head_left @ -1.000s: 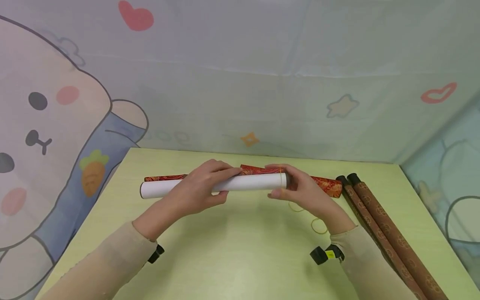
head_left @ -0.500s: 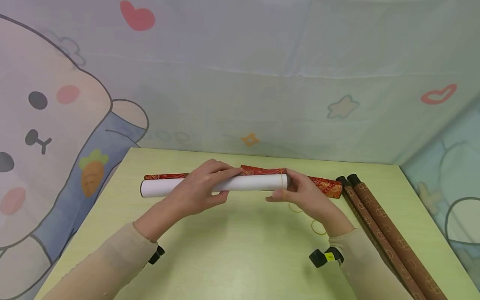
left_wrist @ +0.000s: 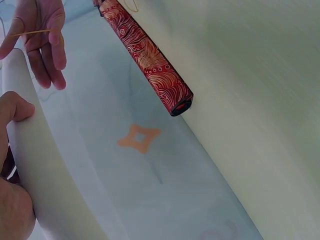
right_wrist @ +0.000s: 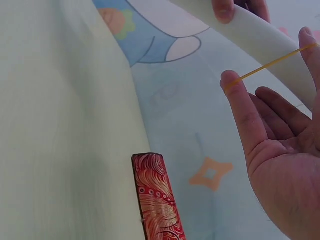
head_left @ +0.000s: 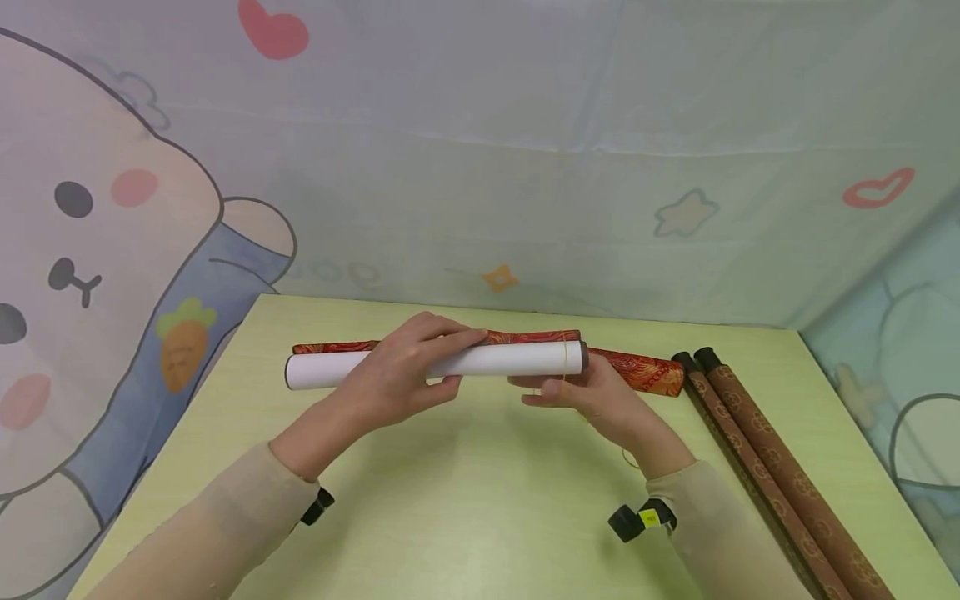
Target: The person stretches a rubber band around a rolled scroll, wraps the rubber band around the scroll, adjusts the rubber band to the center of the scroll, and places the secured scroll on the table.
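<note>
A white roll (head_left: 517, 359) with dark ends is raised above the table. My left hand (head_left: 401, 371) grips it near its middle, fingers over the top and thumb underneath. Below the roll's right end is my right hand (head_left: 611, 408). In the right wrist view a thin yellow rubber band (right_wrist: 270, 65) stretches from the thumb to a finger of this hand, with the fingers spread. In the head view yellow band also crosses the roll close to its right end. Red patterned rolls (head_left: 645, 372) lie behind, partly hidden by the white roll and hands.
Two brown patterned rolls (head_left: 780, 467) with black ends lie slanting along the table's right side. Another yellow rubber band (head_left: 628, 457) is on the table (head_left: 480, 517), partly covered by the right wrist. A printed cloth backdrop (head_left: 465, 167) hangs behind the table's far edge.
My right hand has shifted down and left from the roll's end, uncovering its dark right end. The roll has moved slightly up and right in my left hand's grip.
</note>
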Available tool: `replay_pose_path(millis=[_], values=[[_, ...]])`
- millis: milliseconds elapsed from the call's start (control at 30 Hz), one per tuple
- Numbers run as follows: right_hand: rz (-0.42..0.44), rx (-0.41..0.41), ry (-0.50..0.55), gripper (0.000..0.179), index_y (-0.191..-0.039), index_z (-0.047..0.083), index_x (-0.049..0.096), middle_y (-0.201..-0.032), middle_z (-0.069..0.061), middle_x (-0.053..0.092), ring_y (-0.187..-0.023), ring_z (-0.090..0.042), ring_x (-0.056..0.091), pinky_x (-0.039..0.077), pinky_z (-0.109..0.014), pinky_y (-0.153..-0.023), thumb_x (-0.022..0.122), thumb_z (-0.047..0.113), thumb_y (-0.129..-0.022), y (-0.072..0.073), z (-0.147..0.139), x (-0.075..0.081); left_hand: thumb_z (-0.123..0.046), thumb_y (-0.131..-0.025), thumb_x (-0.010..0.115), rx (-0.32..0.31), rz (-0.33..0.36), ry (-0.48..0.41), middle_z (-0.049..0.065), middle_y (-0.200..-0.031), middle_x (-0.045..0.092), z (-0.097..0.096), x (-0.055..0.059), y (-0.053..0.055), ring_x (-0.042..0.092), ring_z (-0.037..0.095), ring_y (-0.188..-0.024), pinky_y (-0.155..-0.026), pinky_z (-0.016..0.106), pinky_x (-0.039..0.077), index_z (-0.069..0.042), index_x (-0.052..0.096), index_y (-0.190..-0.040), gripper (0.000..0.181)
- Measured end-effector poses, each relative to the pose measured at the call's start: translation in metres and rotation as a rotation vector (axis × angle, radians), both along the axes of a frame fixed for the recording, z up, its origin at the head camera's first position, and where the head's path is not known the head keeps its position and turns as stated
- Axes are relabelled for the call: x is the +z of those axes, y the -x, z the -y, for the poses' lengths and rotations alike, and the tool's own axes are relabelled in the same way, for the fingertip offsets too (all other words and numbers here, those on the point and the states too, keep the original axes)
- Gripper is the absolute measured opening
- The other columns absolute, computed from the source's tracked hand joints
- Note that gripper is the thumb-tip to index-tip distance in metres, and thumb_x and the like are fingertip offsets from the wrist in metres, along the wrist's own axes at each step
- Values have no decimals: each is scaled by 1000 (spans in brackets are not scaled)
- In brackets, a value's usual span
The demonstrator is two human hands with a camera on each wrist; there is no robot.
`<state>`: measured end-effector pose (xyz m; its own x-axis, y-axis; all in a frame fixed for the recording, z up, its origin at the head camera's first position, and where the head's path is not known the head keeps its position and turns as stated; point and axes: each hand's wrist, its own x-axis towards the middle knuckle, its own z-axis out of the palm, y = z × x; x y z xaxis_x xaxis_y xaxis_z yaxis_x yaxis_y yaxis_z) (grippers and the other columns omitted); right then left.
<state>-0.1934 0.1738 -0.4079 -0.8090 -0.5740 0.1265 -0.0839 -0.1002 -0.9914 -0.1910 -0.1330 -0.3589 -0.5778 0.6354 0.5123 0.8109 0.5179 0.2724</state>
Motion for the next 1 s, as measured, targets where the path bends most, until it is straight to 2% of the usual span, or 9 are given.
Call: replay_pose_path(millis=[267,333,433,567,667,867,1000], values=[[51,34,17,57,-153,12,44,-159,-16,49,-136,-40,62,51,-59,-108,72,17,-105,-2,9,-4,-2,-91,79,-3,-13,-12,6,-129,69,-3,0,2,64,26,-118,-87,38,59,-13,71,-141,52],[49,23,-19,57,-155,13,43,-160,-15,49,-137,-41,61,52,-58,-108,71,16,-105,-2,10,-6,-2,-90,79,-1,-29,-13,6,-130,69,-3,-1,2,64,26,-118,-87,38,59,-13,71,-141,52],[28,-20,-139,56,-155,13,45,-159,-14,53,-139,-41,59,53,-52,-110,71,17,-105,-1,8,-9,-1,-89,80,2,-55,-23,7,-130,70,-2,-1,2,64,27,-118,-87,38,59,-12,71,-140,53],[-23,-86,-342,55,-153,11,52,-154,-13,60,-139,-38,60,52,-50,-112,73,27,-105,-1,6,-14,1,-88,81,-3,-79,-41,8,-130,70,-2,-1,2,65,28,-116,-87,38,60,-10,72,-139,53],[-83,-118,-432,57,-151,8,56,-151,-13,63,-138,-35,61,51,-52,-112,74,33,-103,0,5,-17,1,-87,82,8,-83,-41,8,-129,70,-2,-1,1,65,28,-116,-87,38,60,-10,72,-138,53],[-236,-126,-523,58,-154,8,58,-152,-16,61,-139,-38,60,51,-55,-111,73,33,-104,-1,4,-17,0,-88,80,52,-72,-57,8,-127,71,-5,-2,0,66,27,-115,-85,38,60,-10,73,-138,52],[-277,-147,-526,61,-157,7,55,-157,-14,56,-145,-38,53,50,-56,-111,74,29,-103,-3,4,-16,2,-86,80,80,-73,-93,9,-127,72,-7,-6,1,66,28,-116,-86,39,61,-8,73,-138,54]])
